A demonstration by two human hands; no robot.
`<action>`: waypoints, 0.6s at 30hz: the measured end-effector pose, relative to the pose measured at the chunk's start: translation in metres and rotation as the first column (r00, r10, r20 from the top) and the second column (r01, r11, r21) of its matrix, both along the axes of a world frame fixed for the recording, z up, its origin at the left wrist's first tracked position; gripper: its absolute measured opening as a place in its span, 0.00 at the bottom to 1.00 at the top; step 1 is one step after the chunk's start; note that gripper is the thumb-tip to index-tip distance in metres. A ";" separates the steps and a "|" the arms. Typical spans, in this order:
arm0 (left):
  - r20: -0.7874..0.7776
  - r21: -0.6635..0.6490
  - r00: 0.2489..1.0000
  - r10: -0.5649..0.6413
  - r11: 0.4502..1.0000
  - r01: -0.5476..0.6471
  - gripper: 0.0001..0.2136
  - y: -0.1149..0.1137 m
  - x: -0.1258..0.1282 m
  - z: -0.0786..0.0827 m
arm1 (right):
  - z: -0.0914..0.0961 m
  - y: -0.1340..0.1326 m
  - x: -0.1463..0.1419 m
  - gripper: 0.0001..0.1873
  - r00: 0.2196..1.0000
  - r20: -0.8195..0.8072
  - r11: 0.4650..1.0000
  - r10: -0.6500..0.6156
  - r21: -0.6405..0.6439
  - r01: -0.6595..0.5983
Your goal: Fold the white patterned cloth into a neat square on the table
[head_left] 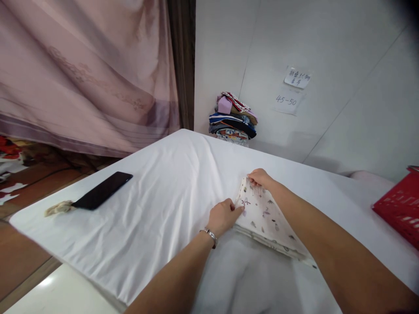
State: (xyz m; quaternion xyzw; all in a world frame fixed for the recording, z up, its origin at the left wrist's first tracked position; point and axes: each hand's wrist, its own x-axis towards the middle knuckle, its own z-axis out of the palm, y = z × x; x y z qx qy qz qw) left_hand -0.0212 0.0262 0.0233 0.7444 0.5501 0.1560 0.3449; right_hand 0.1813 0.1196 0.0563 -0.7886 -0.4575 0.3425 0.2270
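Observation:
A folded white cloth with small printed figures [266,218] lies on the table's white sheet [157,205], right of centre. My left hand [224,216], a bracelet on its wrist, has its fingers curled and pinches the cloth's near left edge. My right hand [260,178] rests on the cloth's far corner with fingers bent, gripping that corner. A handwritten mark shows on the cloth between the two hands.
A black phone [103,190] lies at the table's left, beside a small beige scrap [59,208]. A stack of folded clothes [233,120] stands against the far wall. A red basket [401,207] sits at the right edge. Pink curtain [85,74] hangs at left.

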 end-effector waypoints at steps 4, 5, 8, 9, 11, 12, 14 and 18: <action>-0.027 0.033 0.999 -0.026 0.999 0.027 0.13 0.001 0.000 -0.004 | 0.005 0.012 -0.004 0.11 0.995 0.093 0.994 0.042 -0.106 -0.032; -0.029 0.035 0.999 -0.029 0.999 0.030 0.13 0.001 0.000 -0.005 | 0.007 0.014 -0.005 0.11 0.992 0.112 0.991 0.055 -0.131 -0.040; -0.035 0.038 0.999 -0.030 0.999 0.031 0.13 0.001 0.000 -0.006 | 0.011 0.018 -0.008 0.09 0.985 0.146 0.981 0.090 -0.185 -0.062; -0.037 0.038 0.999 -0.030 0.999 0.031 0.13 0.001 0.000 -0.007 | 0.012 0.020 -0.009 0.08 0.983 0.153 0.978 0.100 -0.198 -0.069; -0.036 0.037 0.999 -0.034 0.999 0.035 0.14 0.001 0.000 -0.007 | 0.013 0.023 -0.010 0.05 0.978 0.172 0.972 0.119 -0.222 -0.080; -0.036 0.037 0.999 -0.037 0.999 0.039 0.14 0.001 0.000 -0.007 | 0.013 0.025 -0.011 0.05 0.975 0.184 0.968 0.128 -0.236 -0.082; -0.042 0.045 0.998 -0.044 0.998 0.046 0.14 0.001 0.000 -0.007 | 0.013 0.030 -0.013 0.03 0.967 0.212 0.961 0.140 -0.263 -0.082; -0.057 0.055 0.997 -0.050 0.997 0.054 0.14 0.001 0.000 -0.008 | 0.012 0.043 -0.015 0.02 0.952 0.267 0.959 0.151 -0.272 -0.076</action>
